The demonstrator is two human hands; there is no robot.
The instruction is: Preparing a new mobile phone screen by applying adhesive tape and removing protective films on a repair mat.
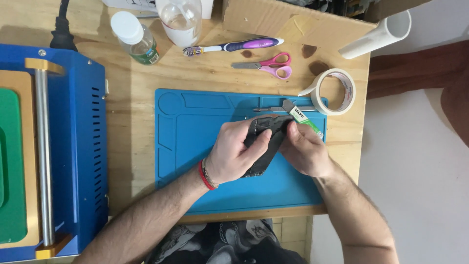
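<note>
Both hands hold a flat black phone-shaped part (264, 144) over the blue work mat (185, 142). My left hand (234, 152) grips its left side, thumb laid across its face. My right hand (304, 149) pinches its upper right end, fingers curled. The part tilts from upper right to lower left. Its lower end is partly hidden by my left palm.
Behind the hands lie a metal tool (273, 108) and a small green tube (305, 120). A tape roll (334, 91), pink scissors (268, 64), a toothbrush (234, 47), two bottles (136, 38) and a white pipe (378, 34) are farther back. A blue machine (73, 146) fills the left.
</note>
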